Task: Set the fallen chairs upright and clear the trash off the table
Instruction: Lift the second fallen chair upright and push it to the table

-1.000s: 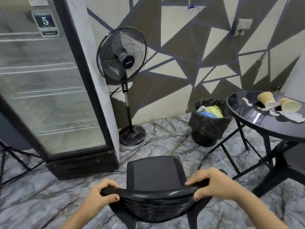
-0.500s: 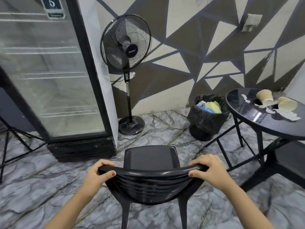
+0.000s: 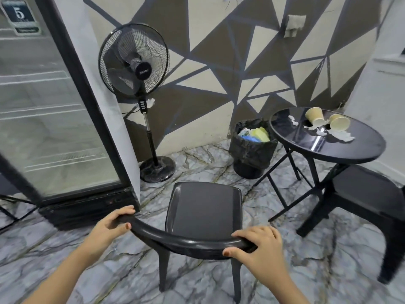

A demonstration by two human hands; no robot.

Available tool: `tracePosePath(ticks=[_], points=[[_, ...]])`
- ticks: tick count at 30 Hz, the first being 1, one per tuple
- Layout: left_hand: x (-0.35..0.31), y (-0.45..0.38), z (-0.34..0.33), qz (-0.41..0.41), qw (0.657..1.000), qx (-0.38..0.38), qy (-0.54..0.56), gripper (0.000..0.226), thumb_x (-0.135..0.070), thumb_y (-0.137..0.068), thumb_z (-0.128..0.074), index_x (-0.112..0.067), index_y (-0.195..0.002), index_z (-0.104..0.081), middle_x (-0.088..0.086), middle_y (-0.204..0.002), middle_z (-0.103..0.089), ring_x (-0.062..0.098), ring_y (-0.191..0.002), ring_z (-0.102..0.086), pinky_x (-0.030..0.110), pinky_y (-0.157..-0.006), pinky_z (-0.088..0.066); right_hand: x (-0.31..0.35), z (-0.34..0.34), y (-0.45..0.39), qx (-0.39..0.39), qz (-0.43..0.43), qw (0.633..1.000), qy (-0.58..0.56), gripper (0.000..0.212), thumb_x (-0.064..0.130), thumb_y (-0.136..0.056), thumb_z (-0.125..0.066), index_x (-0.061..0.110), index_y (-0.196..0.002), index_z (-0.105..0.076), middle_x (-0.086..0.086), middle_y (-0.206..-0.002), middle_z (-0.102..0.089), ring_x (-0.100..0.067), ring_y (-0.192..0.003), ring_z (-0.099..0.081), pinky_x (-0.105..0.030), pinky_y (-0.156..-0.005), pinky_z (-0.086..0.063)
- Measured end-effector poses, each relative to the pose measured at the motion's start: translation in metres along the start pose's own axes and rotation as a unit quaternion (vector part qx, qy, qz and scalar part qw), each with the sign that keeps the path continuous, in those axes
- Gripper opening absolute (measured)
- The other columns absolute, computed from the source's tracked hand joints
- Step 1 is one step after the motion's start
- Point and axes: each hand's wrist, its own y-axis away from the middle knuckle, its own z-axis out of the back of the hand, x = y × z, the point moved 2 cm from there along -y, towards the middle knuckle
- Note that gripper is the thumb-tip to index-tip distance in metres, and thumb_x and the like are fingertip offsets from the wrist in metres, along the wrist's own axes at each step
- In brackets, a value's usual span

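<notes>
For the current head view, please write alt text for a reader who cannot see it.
Both hands, left hand and right hand, grip the curved backrest of an upright black chair. To the right, a round black table holds two tipped paper cups and torn paper scraps, beside a lined trash bin.

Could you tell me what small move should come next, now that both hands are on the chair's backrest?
Probably let go: the chair appears upright on its legs, with the left hand and right hand gripping its backrest, while the cups and paper scraps wait on the table.
</notes>
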Motion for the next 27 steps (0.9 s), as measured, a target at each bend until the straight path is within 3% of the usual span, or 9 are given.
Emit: tracePosePath(ticks=[2, 5, 8, 10, 14, 17, 21, 27], points=[[-0.010, -0.016, -0.007, 0.015, 0.999, 0.038, -0.002, 0.028, -0.015, -0.074, -0.068, -0.026, -0.100, -0.068, -0.008, -0.134, -0.052, 0.017, -0.124, -0.049, 0.040, -0.100, -0.041, -0.005, 0.008, 0.008, 0.000, -0.022, 1.000, -0.003, 0.051, 0.085, -0.045, -0.055, 0.048, -0.078, -0.068, 0.035, -0.081, -0.058, 0.012, -0.090, -0.044, -0.018, -0.094, -0.016], [-0.032, -0.044, -0.023, 0.058, 0.991, 0.121, 0.019, 0.038, -0.021, -0.068, -0.076, -0.020, -0.104, -0.065, -0.010, -0.136, -0.047, 0.015, -0.124, -0.048, 0.039, -0.098, -0.045, -0.024, 0.030, 0.012, 0.074, -0.020, 0.997, -0.010, 0.038, 0.088, -0.054, -0.044, 0.069, -0.086, -0.055, 0.040, -0.087, -0.059, 0.013, -0.100, -0.042, -0.011, -0.094, -0.014], [-0.054, -0.073, -0.051, 0.074, 0.981, 0.177, 0.011, 0.047, -0.026, -0.063, -0.084, -0.018, -0.103, -0.061, -0.014, -0.131, -0.048, 0.009, -0.117, -0.050, 0.030, -0.093, -0.042, -0.049, 0.056, 0.004, 0.137, -0.025, 0.989, -0.046, 0.030, 0.072, -0.063, -0.054, 0.067, -0.093, -0.056, 0.041, -0.094, -0.060, 0.007, -0.098, -0.048, -0.023, -0.092, -0.028], [-0.069, -0.092, -0.077, 0.065, 0.980, 0.187, 0.018, 0.038, -0.019, -0.070, -0.079, -0.016, -0.101, -0.057, -0.006, -0.122, -0.051, 0.012, -0.104, -0.053, 0.027, -0.086, -0.041, -0.068, 0.070, -0.006, 0.100, -0.051, 0.991, -0.068, 0.026, 0.062, -0.064, -0.062, 0.056, -0.089, -0.065, 0.031, -0.091, -0.067, 0.003, -0.096, -0.052, -0.028, -0.090, -0.037], [-0.097, -0.127, -0.127, 0.061, 0.980, 0.191, 0.018, 0.019, -0.005, -0.083, -0.059, -0.016, -0.098, -0.054, 0.007, -0.099, -0.049, 0.016, -0.083, -0.051, 0.026, -0.073, -0.039, -0.099, 0.085, -0.029, 0.071, -0.104, 0.988, -0.092, 0.019, 0.050, -0.073, -0.063, 0.047, -0.091, -0.065, 0.015, -0.098, -0.067, 0.000, -0.100, -0.053, -0.023, -0.088, -0.039], [-0.106, -0.148, -0.143, 0.061, 0.976, 0.207, -0.038, 0.018, -0.016, -0.085, -0.062, -0.019, -0.100, -0.052, 0.009, -0.104, -0.048, 0.020, -0.092, -0.048, 0.031, -0.078, -0.037, -0.111, 0.090, -0.042, 0.075, -0.138, 0.980, -0.120, 0.025, 0.055, -0.070, -0.062, 0.044, -0.092, -0.068, 0.011, -0.093, -0.067, 0.002, -0.090, -0.058, -0.016, -0.079, -0.040], [-0.114, -0.170, -0.157, 0.056, 0.956, 0.262, -0.121, 0.046, -0.041, -0.069, -0.071, -0.027, -0.107, -0.049, 0.004, -0.113, -0.051, 0.018, -0.099, -0.054, 0.028, -0.076, -0.041, -0.129, 0.090, -0.043, 0.010, -0.154, 0.977, -0.145, 0.024, 0.055, -0.066, -0.063, 0.049, -0.088, -0.069, 0.011, -0.095, -0.070, -0.002, -0.097, -0.057, -0.021, -0.086, -0.041], [-0.120, -0.199, -0.181, 0.007, 0.951, 0.276, -0.139, 0.040, -0.049, -0.067, -0.071, -0.033, -0.098, -0.052, 0.002, -0.109, -0.051, 0.016, -0.094, -0.054, 0.030, -0.077, -0.042, -0.149, 0.092, -0.049, -0.005, -0.179, 0.973, -0.149, 0.026, 0.051, -0.068, -0.062, 0.050, -0.093, -0.068, 0.010, -0.097, -0.069, -0.012, -0.101, -0.055, -0.031, -0.090, -0.039]])
